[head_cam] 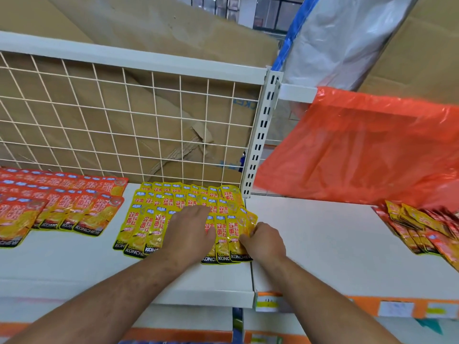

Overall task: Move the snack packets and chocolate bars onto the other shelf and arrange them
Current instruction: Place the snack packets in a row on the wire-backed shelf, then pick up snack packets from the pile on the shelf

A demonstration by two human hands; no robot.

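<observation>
On left shelf (74, 269), by its right edge twd the back: yellow snack packets (159, 219), overlapping rows, labels up, outermost ones reaching the shelf's right edge. Flat on them, palm down, fingers straight: L hand (191, 229), released, gripping nothing. Just beside it, at the rows' right end: R hand (264, 240), fingers curled, grasping the outermost yellow packets by their side edge. Twd left edge of same shelf: red snack packets (62, 199), also in overlapping rows, apart from the yellow ones w/ a strip of bare shelf btwn. Behind both: white wire mesh (124, 115), cardboard (149, 33) beyond it. Slotted upright (263, 135) btwn the two shelves. On right shelf (323, 244), at its right edge: loose heap of mixed packets (419, 232), red & yellow, unsorted. Above & behind that heap: orange plastic bag (360, 145), hanging down. Paper price tags (268, 301) along right shelf's front lip.
</observation>
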